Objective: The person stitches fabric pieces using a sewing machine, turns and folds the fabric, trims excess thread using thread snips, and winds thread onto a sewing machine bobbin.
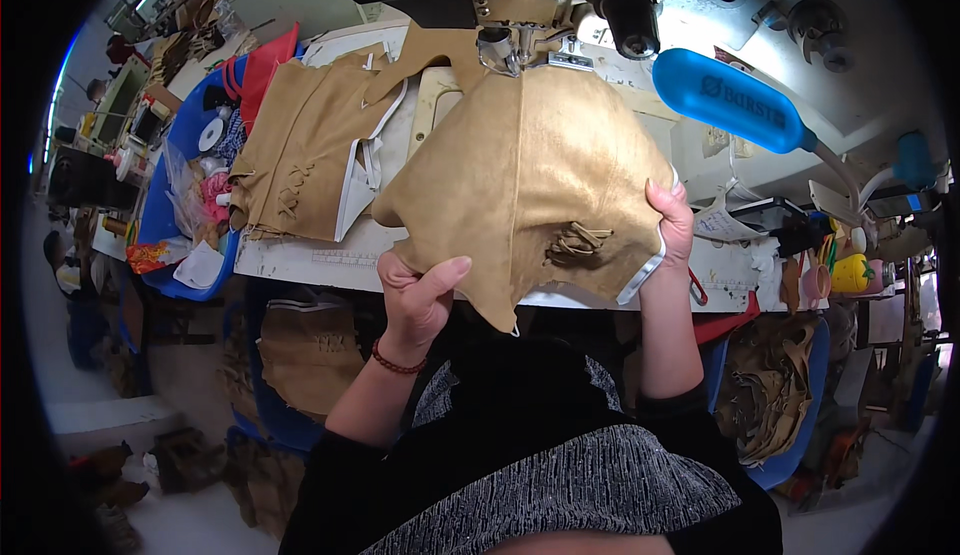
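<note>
Left grip point(425, 293) and right grip point(674, 225) clamp tan fabric point(590, 145) by its edges; bare white tabletop point(285, 255) shows leftward.

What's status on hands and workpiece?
Left hand, right hand: both gripping tan piece. Its far edge at sewing machine's needle area. Blue lamp beyond right hand, touching neither.

Tan suede-like fabric piece point(570, 155), seamed down its middle, white-edged at lower right, tan cord lacing point(578, 245) right of the seam, bulges over the white table surface point(270, 255), pointed tip past the near edge.
</note>
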Motion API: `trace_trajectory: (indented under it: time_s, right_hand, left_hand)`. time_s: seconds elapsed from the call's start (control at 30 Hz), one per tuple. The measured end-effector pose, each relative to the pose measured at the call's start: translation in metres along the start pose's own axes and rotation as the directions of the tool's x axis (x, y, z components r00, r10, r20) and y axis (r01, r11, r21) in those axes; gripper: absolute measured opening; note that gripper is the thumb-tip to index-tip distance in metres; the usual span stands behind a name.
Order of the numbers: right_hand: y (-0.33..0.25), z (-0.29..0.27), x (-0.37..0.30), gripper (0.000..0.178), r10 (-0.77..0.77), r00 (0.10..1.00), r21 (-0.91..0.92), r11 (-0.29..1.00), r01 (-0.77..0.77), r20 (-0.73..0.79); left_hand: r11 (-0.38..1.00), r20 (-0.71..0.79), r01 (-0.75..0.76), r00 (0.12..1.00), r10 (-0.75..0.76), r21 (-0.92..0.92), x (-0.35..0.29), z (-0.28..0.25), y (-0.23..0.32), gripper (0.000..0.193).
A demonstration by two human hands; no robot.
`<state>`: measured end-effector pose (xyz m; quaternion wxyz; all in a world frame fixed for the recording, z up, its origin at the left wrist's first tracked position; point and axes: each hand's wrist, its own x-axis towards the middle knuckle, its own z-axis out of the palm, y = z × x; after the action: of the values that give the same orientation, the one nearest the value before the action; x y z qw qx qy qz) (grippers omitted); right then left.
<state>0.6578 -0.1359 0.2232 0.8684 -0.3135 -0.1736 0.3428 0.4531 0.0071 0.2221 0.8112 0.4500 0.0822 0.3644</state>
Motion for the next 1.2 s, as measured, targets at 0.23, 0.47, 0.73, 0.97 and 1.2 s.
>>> trace_trajectory:
  time_s: [0.23,0.47,0.73,0.97,1.2]
  right_hand:
    - [-0.002,0.003,0.014,0.049,-0.004,1.000,-0.008,1.000,0.004,0.028]
    - [-0.009,0.010,0.041,0.044,0.054,0.994,0.052,0.997,-0.049,-0.095]
    - [0.017,-0.026,0.018,0.068,-0.089,0.952,0.061,0.995,0.074,0.292]
    - [0.009,0.001,-0.003,0.046,-0.024,1.000,-0.284,0.959,0.024,0.001]
    - [-0.012,-0.002,0.002,0.040,-0.023,0.995,-0.110,0.993,0.034,0.101]
  left_hand:
    - [1.000,0.008,0.002,1.000,-0.003,0.005,0.013,-0.002,-0.001,0.015]
    - [0.999,-0.062,-0.005,0.998,0.003,-0.040,0.044,0.011,-0.002,0.015]
    - [1.000,-0.104,-0.003,0.995,0.005,0.019,0.047,0.013,-0.001,0.014]
    - [0.991,0.011,0.026,1.000,-0.028,0.135,0.047,0.017,0.002,0.016]
    - [0.993,0.039,0.013,0.999,-0.018,0.121,0.046,0.019,0.003,0.017]
